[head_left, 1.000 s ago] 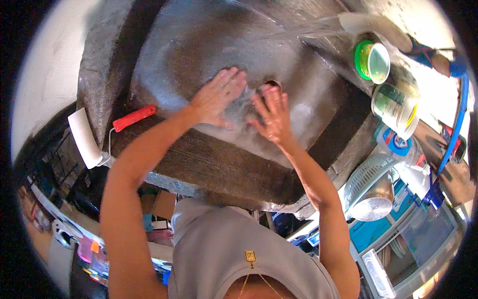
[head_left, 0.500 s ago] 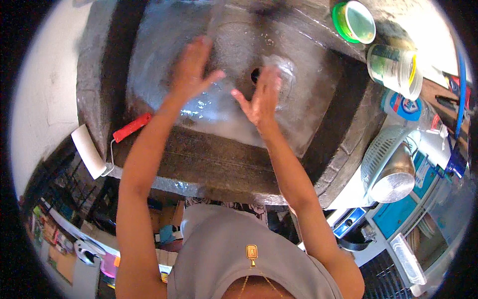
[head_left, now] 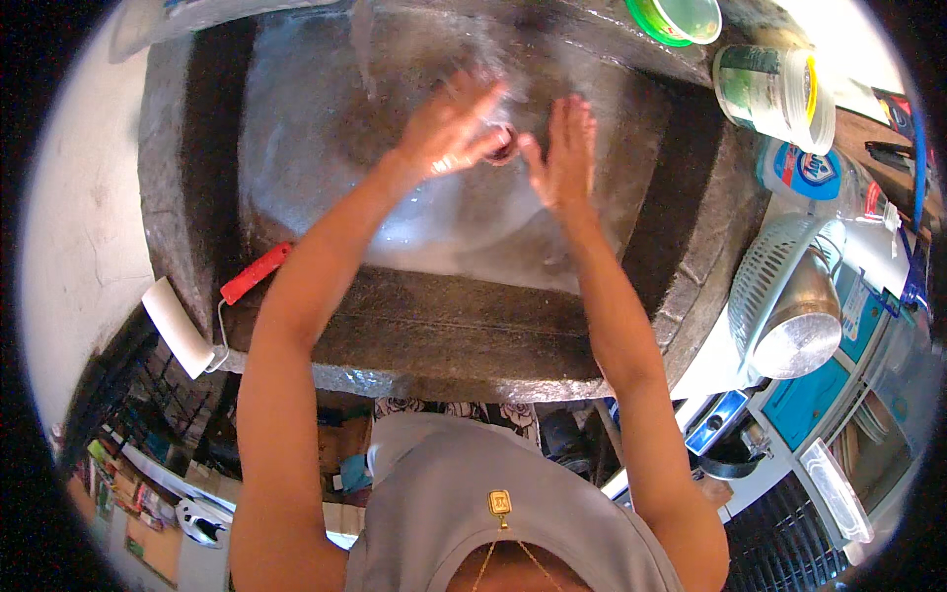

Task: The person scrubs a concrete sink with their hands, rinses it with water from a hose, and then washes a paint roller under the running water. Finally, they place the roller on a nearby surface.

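Note:
Both my hands are inside a wide, wet concrete sink (head_left: 454,321). My left hand (head_left: 449,128) is open, palm down, its fingertips smeared by motion and its thumb beside the round drain hole (head_left: 501,145). Just right of that hole, my right hand (head_left: 565,153) lies open, fingers stretched out and thumb apart. Neither hand shows anything held. A film of water with bright reflections covers the basin floor, and pale streaks, perhaps splashing water, rise above my left fingertips.
A paint roller (head_left: 178,326) with a red handle rests on the left rim. Plastic tubs (head_left: 764,94), a clear bottle (head_left: 814,178), a pale blue basket (head_left: 764,286) and a metal pot (head_left: 794,331) stand along the right. A green-rimmed container (head_left: 676,20) sits at the far right corner.
My left hand has swept right to the drain hole, and my right hand has shifted right, off it. The view has moved slightly.

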### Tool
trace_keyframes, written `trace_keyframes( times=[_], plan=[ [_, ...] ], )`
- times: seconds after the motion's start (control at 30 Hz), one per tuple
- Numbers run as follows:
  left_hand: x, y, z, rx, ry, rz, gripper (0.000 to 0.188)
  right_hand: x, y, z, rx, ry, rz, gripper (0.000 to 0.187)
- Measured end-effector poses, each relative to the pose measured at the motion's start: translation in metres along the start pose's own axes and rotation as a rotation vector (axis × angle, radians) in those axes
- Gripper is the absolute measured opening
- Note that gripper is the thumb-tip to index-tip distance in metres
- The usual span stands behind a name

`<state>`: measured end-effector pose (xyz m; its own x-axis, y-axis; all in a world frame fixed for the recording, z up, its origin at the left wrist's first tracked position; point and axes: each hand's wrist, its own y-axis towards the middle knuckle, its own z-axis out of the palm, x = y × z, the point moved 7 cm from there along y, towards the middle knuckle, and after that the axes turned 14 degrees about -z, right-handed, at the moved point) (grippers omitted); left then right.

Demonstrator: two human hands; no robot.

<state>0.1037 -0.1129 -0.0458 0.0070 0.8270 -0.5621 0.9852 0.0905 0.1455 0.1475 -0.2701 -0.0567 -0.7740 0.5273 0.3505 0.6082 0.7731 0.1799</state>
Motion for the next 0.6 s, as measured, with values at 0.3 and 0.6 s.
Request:
trace_keyframes(
  times=[0.3, 0.6],
  plan=[
    [-0.003, -0.113, -0.046, 0.369, 0.018, -0.036, 0.108, 0.028, -0.084, -0.036, 0.011, 0.101, -0.019, 0.109],
    [-0.012, -0.093, -0.009, 0.333, 0.332, -0.103, 0.132, 0.058, -0.06, -0.012, 0.192, 0.052, -0.098, 0.124]
  ],
)
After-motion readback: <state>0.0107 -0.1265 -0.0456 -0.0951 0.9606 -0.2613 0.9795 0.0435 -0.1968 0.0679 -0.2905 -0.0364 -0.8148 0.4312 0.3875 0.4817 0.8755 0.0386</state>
